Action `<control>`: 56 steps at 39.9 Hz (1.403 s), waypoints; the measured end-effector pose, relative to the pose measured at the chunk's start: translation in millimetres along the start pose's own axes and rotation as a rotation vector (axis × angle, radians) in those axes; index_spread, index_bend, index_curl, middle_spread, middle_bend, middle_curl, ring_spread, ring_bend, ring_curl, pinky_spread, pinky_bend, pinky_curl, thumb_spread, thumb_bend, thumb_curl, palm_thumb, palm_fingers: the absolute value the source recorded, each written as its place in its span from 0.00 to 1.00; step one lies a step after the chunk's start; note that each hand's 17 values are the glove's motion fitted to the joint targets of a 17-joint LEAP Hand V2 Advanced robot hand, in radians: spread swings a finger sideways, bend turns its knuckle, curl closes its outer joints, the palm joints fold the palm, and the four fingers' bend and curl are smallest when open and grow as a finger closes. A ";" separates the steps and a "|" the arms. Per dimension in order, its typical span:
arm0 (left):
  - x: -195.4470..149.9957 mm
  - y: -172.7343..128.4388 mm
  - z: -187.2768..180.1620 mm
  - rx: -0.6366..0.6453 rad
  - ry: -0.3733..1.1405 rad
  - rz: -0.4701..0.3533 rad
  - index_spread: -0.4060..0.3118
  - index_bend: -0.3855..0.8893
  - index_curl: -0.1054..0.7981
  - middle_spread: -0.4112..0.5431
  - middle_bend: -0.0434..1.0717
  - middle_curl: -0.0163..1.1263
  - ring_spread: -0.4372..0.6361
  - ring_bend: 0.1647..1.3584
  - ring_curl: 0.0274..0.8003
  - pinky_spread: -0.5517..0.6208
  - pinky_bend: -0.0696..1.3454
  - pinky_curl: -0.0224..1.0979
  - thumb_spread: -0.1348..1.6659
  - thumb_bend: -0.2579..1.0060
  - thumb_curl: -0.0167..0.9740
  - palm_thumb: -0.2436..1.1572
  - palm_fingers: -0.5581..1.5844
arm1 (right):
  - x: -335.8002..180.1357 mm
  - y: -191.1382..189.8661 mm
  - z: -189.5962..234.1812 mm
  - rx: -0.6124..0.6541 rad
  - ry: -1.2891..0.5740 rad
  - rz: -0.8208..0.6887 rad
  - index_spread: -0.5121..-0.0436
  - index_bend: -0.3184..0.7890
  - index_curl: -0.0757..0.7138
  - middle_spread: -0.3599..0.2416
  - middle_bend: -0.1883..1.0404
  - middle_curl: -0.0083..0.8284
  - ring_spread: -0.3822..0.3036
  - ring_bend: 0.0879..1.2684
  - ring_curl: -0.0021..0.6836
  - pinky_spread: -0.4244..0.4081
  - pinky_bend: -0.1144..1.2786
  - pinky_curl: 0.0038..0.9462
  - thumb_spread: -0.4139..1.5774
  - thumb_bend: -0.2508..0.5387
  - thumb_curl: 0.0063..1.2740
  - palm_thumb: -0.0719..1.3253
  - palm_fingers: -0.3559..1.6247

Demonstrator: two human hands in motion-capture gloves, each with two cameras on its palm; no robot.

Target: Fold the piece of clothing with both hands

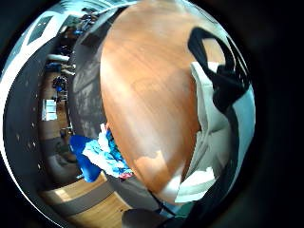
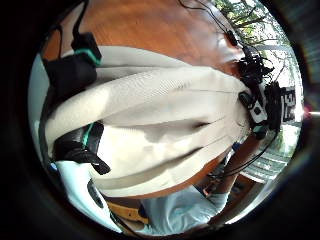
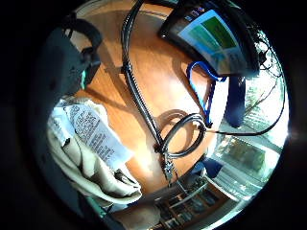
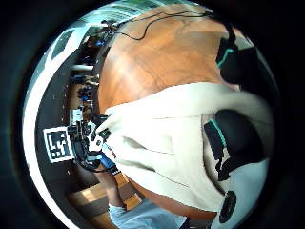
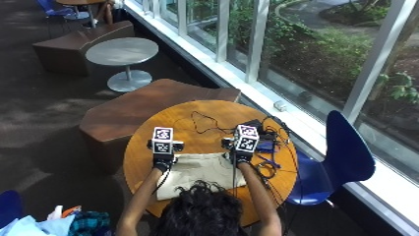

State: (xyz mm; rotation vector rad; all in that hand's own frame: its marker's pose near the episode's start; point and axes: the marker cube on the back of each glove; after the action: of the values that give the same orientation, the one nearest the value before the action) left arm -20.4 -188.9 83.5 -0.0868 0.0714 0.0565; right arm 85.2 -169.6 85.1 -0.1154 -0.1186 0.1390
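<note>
We are leaning over the table (image 5: 196, 115), and nearest us the garment (image 5: 199, 173) — a cream piece of clothing — is lying flat on the wood just beyond our head, between our two forearms. It is looking like a compact rectangle with layered edges, so we are judging that at least one fold is already in; the left thumb-side palm view is showing stacked bands of cloth running across the garment (image 2: 165, 120), which fits that.

Our left hand (image 5: 162, 160) is sitting at the garment's far left corner, and our right hand (image 5: 240, 156) at its far right corner. In the left thumb-side view black-gloved fingers (image 2: 75, 145) are curling over the cloth edge, so we are taking the left hand to be gripping the garment. In the right thumb-side view the gloved fingers (image 4: 233, 138) are likewise wrapping the fabric, and the little-finger view is showing the care label (image 3: 96, 132) bunched close to that palm — the right hand is pinching the garment too.

Both far corners gripped, we are judging another fold is about to start: probably bringing the far edge toward us, then smoothing. How many folds remain we cannot say.

Beyond the hands, cables (image 5: 203, 120) are trailing over the tabletop, and a blue chair (image 5: 340, 157) is standing to the right.
</note>
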 end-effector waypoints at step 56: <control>3.8 77.3 34.2 0.140 0.238 0.055 0.41 0.37 0.49 0.39 0.23 0.36 0.49 0.34 0.41 0.74 0.31 0.37 0.95 0.26 0.21 0.37 0.47 | -124.0 89.5 -30.2 0.600 0.242 0.066 0.48 0.43 0.39 0.24 0.49 0.60 0.23 0.64 0.78 0.28 0.63 0.66 0.54 0.29 0.43 0.76 0.77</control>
State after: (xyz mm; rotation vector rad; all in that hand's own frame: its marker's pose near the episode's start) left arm -18.9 -108.8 110.7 0.0491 0.3153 0.0958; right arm -44.6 -102.7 30.7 0.4626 0.1709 0.2199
